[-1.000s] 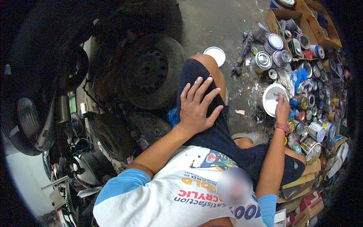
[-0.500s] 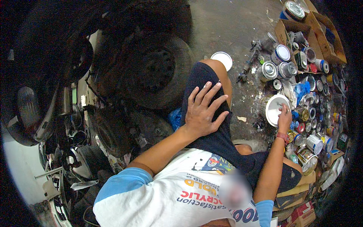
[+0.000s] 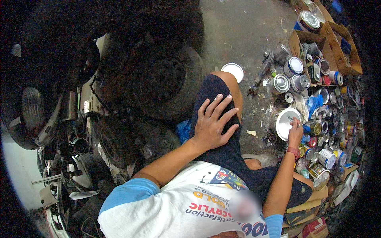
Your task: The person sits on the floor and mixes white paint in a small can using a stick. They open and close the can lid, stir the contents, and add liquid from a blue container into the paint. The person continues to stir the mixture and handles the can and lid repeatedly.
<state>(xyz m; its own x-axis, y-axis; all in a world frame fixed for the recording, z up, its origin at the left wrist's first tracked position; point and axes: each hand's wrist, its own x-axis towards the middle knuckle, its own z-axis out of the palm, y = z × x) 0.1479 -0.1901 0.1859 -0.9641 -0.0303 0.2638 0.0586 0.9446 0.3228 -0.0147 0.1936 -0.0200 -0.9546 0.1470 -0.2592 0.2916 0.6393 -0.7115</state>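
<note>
At the right, an open can of white paint [image 3: 283, 127] stands on the floor, tilted in the picture by the wide lens. My right hand [image 3: 295, 133], a red band at its wrist, reaches over the can's right rim with fingers closed. They pinch a thin grey stick [image 3: 291, 118] whose lower end goes into the white paint; most of it is hidden by the hand and the paint. My left hand [image 3: 216, 123] lies flat on the dark shorts [image 3: 210, 89] over my bent left leg, fingers spread and holding nothing.
Many paint cans [image 3: 281, 83] and small tins crowd the floor at the right, with cardboard boxes [image 3: 335, 49] behind. A white round lid [image 3: 232, 72] lies beyond my knee. A spray gun [image 3: 264, 71] lies near the cans. A vehicle wheel [image 3: 162, 79] stands close at the left.
The whole view has shifted slightly, so things sit lower in the picture. My right hand stays at the paint can with a small movement of the stick; my left hand keeps resting.
</note>
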